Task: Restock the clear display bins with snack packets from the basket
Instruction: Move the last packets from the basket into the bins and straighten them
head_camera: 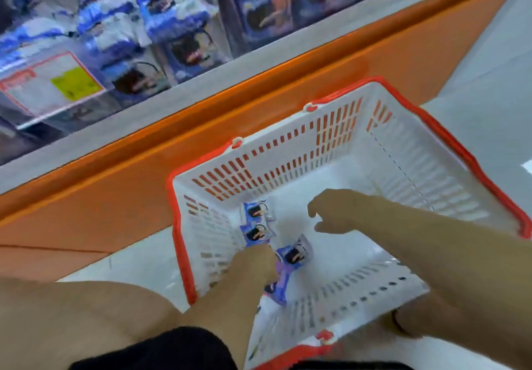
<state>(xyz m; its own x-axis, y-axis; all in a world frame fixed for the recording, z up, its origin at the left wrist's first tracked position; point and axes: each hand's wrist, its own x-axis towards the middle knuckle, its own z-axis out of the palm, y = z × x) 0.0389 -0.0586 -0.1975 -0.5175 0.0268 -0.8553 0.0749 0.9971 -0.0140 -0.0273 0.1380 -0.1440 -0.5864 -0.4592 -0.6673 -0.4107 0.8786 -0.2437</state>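
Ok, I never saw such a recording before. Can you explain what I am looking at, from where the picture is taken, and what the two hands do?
There is no machine here: a person wears a camera on the head, so you look down along their own arms. A white basket with a red rim stands on the floor before an orange shelf base. The left hand reaches into it and grips a few blue snack packets. Against the basket's left wall lie two more packets. The right hand hovers open above the basket floor, holding nothing. At the top, blurred, are the clear display bins, already holding similar packets.
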